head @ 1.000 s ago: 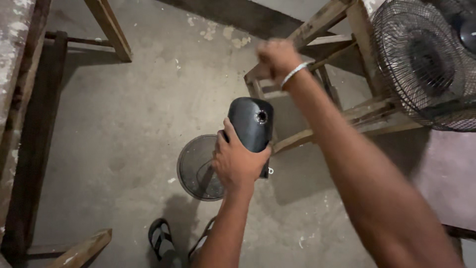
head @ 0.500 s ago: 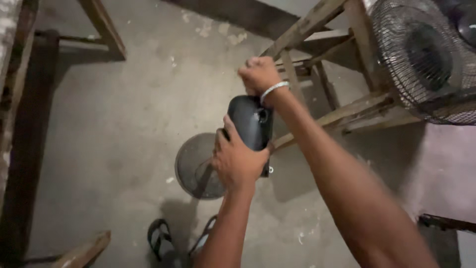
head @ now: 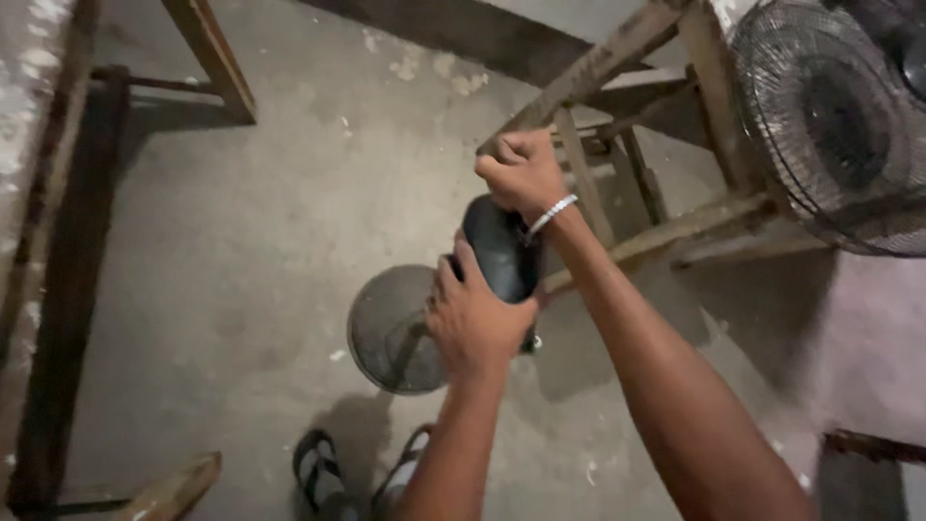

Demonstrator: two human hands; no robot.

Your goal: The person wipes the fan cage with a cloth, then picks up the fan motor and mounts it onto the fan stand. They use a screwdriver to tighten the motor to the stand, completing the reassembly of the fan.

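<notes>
motor housing: we are holding the black fan motor housing (head: 502, 249) up at mid-frame, above the floor, with the round wire fan guard (head: 394, 328) hanging below and behind it.
left hand: our left hand (head: 475, 323) is wrapping the housing from the near side, fingers spread around its rounded back, gripping it firmly.
right hand: our right hand (head: 522, 172) is sitting on the top end of the housing, curled into a tight fist. We cannot tell what it is pinching, if anything; the fingers are hiding it.
change: a second ago the right hand was raised well clear above the housing and the small opening on its top face was showing. Half a second ago it was coming down. Now it is down on top and covering that opening.
meaning: we are judging that the right hand is now working something at the top of the housing while the left is steadying it.
wrist: a silver bracelet (head: 551, 214) is riding on our right wrist, just above the housing.
surroundings: a wooden frame (head: 675, 145) is standing behind the hands, with a large standing fan (head: 830, 125) at upper right.
floor: the bare concrete floor (head: 241, 289) is running under everything, our sandals (head: 318, 468) showing at the bottom edge.
</notes>
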